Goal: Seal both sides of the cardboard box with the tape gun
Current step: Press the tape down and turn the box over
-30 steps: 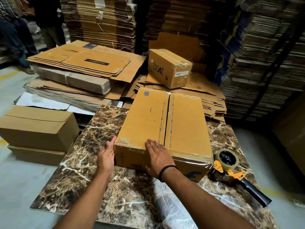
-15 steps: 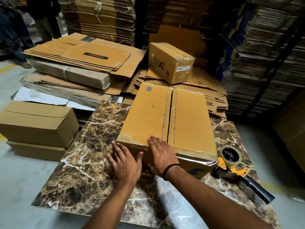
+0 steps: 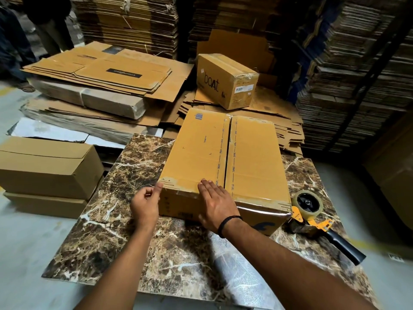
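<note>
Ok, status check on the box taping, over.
Left hand at box near left corner, grip unclear. Right hand flat on near top edge. Top seam looks untaped; tape gun untouched on table. Nothing blocking.
</note>
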A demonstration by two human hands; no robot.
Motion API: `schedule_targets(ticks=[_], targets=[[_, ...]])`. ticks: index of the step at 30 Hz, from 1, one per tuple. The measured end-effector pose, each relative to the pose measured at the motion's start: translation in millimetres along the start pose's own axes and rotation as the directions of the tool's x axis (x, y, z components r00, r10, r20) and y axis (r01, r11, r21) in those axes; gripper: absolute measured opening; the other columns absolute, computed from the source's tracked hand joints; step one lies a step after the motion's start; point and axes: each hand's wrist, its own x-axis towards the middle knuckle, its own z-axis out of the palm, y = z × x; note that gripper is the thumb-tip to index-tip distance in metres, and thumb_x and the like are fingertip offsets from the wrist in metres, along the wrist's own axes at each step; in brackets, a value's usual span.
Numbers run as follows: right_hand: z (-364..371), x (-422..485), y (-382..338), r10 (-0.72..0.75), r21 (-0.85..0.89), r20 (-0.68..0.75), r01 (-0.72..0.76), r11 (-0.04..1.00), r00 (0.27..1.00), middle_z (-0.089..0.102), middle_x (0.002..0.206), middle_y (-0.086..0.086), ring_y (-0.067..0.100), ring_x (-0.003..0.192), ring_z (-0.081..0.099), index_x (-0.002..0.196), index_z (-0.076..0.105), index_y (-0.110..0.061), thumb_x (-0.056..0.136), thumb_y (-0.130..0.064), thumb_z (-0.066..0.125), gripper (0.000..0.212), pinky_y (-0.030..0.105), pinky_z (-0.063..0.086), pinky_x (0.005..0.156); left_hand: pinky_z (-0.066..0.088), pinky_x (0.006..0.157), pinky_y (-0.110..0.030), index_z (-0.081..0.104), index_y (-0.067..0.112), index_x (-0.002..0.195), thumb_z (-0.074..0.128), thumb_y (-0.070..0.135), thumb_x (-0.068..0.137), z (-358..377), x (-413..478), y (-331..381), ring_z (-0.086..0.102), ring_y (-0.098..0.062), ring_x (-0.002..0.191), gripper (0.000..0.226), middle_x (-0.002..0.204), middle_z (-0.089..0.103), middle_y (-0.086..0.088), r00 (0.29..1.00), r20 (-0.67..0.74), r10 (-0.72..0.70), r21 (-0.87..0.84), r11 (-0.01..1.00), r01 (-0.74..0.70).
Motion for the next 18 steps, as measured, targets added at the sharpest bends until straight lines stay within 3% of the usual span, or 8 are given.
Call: schedule_targets(ticks=[4, 7, 9, 11, 13, 15, 18], targets=[[1.0, 0.4, -0.3, 0.001, -0.001, -0.003, -0.001, 1.0, 1.0, 0.001, 0.16, 0.007, 0.021, 0.147, 0.003, 0.151, 0.002, -0.014, 0.091, -0.043, 0.051, 0.083, 0.035, 0.002, 0.118, 0.039, 0.046, -0.023, 0.054, 0.01, 0.076, 0.064, 0.036, 0.081, -9.1, 15.7, -2.3, 0.055, -0.021, 0.059, 0.029, 0.07, 0.059, -0.003, 0.98, 0.118, 0.159, 0.151, 0.973, -0.176], [2.1, 0.7, -1.4, 0.013, 0.014, -0.014, -0.013, 1.0, 1.0, 0.003, 0.16, 0.006, 0.02, 0.147, 0.006, 0.151, 0.005, -0.015, 0.093, -0.047, 0.044, 0.077, 0.036, 0.003, 0.118, 0.043, 0.04, -0.025, 0.056, 0.016, 0.096, 0.066, 0.024, 0.084, -17.0, 25.3, -4.4, 0.059, -0.017, 0.058, 0.017, 0.081, 0.062, 0.0, 0.93, 0.199, 0.309, 0.257, 0.899, -0.354], [2.2, 1.2, -4.4, 0.045, 0.034, -0.052, -0.043, 0.998, 0.998, 0.012, 0.159, 0.005, 0.02, 0.146, 0.012, 0.15, 0.013, -0.015, 0.095, -0.055, 0.032, 0.07, 0.038, 0.008, 0.118, 0.048, 0.044, -0.025, 0.06, 0.021, 0.114, 0.067, 0.013, 0.084, -21.6, 29.8, -3.4, 0.06, -0.02, 0.059, 0.032, 0.086, 0.063, 0.0, 0.849, 0.274, 0.452, 0.325, 0.788, -0.524], [-0.1, 4.2, -12.9, 0.118, 0.061, -0.129, -0.11, 0.992, 0.985, 0.033, 0.152, 0.006, 0.023, 0.139, 0.03, 0.142, 0.033, -0.015, 0.092, -0.063, 0.025, 0.07, 0.041, 0.024, 0.114, 0.055, 0.055, -0.03, 0.064, 0.014, 0.115, 0.07, 0.004, 0.079, -25.0, 34.6, -3.4, 0.065, -0.023, 0.069, 0.037, 0.092, 0.068, -0.005, 0.73, 0.368, 0.576, 0.32, 0.659, -0.681], [-5.3, 13.6, -27.9, 0.201, 0.052, -0.171, -0.194, 0.98, 0.965, 0.052, 0.131, 0.008, 0.027, 0.12, 0.047, 0.124, 0.048, -0.014, 0.088, -0.071, 0.02, 0.074, 0.044, 0.039, 0.1, 0.058, 0.064, -0.036, 0.066, 0.009, 0.112, 0.071, -0.001, 0.077, -28.2, 37.9, -4.4, 0.066, -0.022, 0.078, 0.037, 0.098, 0.07, -0.01, 0.673, 0.405, 0.619, 0.313, 0.598, -0.738], [-9.1, 26.3, -40.4, 0.288, 0.042, -0.172, -0.285, 0.958, 0.942, 0.054, 0.117, 0.009, 0.029, 0.108, 0.049, 0.117, 0.051, -0.012, 0.084, -0.076, 0.017, 0.08, 0.046, 0.041, 0.091, 0.058, 0.065, -0.038, 0.067, 0.009, 0.111, 0.071, 0.003, 0.079, -29.6, 37.8, -5.1, 0.062, -0.017, 0.08, 0.033, 0.099, 0.07, -0.01, 0.686, 0.398, 0.609, 0.326, 0.605, -0.726], [-7.3, 39.8, -45.6, 0.37, 0.034, -0.173, -0.37, 0.929, 0.913, 0.053, 0.114, 0.01, 0.03, 0.107, 0.048, 0.116, 0.051, -0.012, 0.084, -0.076, 0.024, 0.077, 0.048, 0.04, 0.089, 0.051, 0.056, -0.028, 0.066, 0.012, 0.11, 0.071, 0.029, 0.079, -27.6, 34.6, 1.2, 0.06, -0.015, 0.072, 0.035, 0.088, 0.068, -0.006, 0.747, 0.396, 0.534, 0.385, 0.642, -0.663]])
